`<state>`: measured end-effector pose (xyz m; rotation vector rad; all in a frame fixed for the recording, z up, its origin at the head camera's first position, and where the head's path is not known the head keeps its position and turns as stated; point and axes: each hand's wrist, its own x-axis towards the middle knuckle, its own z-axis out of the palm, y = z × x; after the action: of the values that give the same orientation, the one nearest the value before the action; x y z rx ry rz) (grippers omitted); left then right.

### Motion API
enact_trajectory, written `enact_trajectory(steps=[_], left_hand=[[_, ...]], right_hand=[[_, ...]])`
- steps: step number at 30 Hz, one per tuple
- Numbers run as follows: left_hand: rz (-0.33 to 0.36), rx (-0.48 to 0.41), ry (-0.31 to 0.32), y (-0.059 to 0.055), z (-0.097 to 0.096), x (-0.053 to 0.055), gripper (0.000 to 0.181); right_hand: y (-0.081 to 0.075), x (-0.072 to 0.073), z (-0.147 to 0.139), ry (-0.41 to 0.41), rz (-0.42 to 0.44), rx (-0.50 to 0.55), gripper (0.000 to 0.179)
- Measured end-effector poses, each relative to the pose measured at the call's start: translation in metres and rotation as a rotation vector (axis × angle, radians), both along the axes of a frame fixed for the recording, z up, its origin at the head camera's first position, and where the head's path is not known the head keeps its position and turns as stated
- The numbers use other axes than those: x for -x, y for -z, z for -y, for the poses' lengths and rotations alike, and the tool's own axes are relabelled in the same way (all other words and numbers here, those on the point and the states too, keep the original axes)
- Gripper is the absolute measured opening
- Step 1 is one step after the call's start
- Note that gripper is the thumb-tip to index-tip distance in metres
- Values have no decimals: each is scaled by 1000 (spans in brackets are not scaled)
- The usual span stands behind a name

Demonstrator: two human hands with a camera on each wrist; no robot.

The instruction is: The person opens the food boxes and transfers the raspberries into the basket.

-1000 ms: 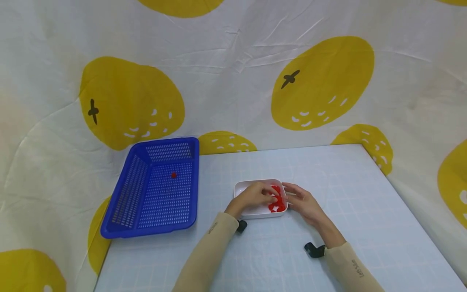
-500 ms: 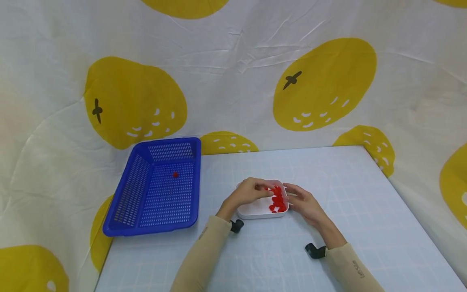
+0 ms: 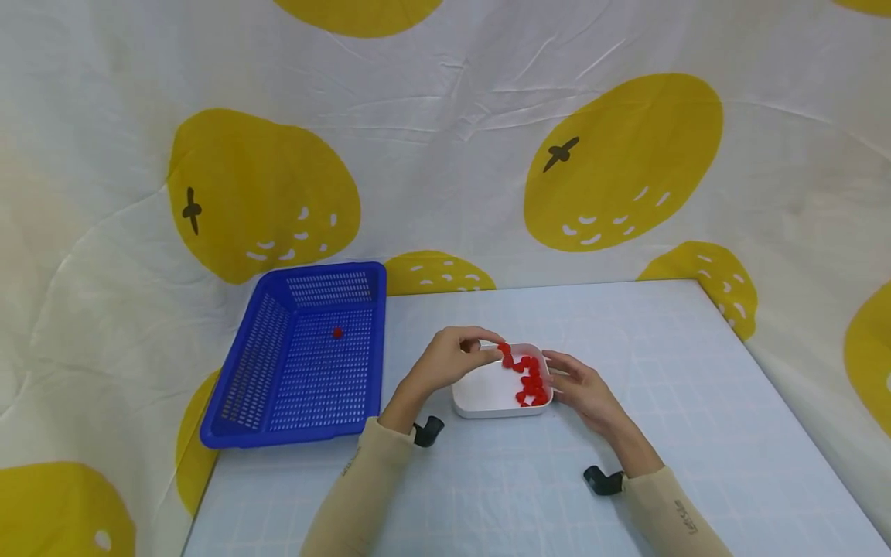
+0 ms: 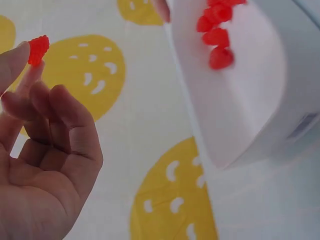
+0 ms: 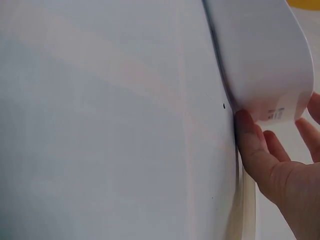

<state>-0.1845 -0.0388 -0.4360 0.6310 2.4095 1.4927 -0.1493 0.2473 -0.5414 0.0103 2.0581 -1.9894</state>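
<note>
My left hand (image 3: 445,360) pinches a red raspberry (image 4: 39,49) between thumb and forefinger, raised over the far rim of a white rectangular box (image 3: 483,394). Its other fingers are loosely curled in the left wrist view. Several more raspberries (image 3: 533,381) lie bunched at the right end of the box. The left part of the box floor shows bare white. With fingers spread and gently bent, my right hand (image 3: 586,396) rests against the outside of the box's right end. In the right wrist view, its fingertips (image 5: 244,119) are low against the end wall.
A blue perforated basket (image 3: 379,363) stands at the left of the table, with a single small red piece (image 3: 337,333) on its floor. The table has a pale checked cover (image 3: 515,487). Behind it hangs a white cloth (image 3: 445,178) with yellow fruit prints.
My left hand has come up out of the box and moved left, now with a raspberry in its fingertips. My right hand has stayed at the box's right end.
</note>
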Motion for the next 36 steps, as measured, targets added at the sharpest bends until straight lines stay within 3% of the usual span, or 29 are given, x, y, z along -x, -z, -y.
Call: enact_trajectory(steps=[8,16,26,36], left_hand=[[-20,7,-84,-30,27,-9,23],[-59,84,-180,-42,66,-10,19],[-81,74,-280,-62,123,-8,28],[-141,126,-357,-63,174,7,36]], right_hand=[[0,-1,1,16,19,11,55],[-1,0,4,21,29,0,57],[-2,0,3,32,41,-8,56],[0,0,2,27,40,5,56]])
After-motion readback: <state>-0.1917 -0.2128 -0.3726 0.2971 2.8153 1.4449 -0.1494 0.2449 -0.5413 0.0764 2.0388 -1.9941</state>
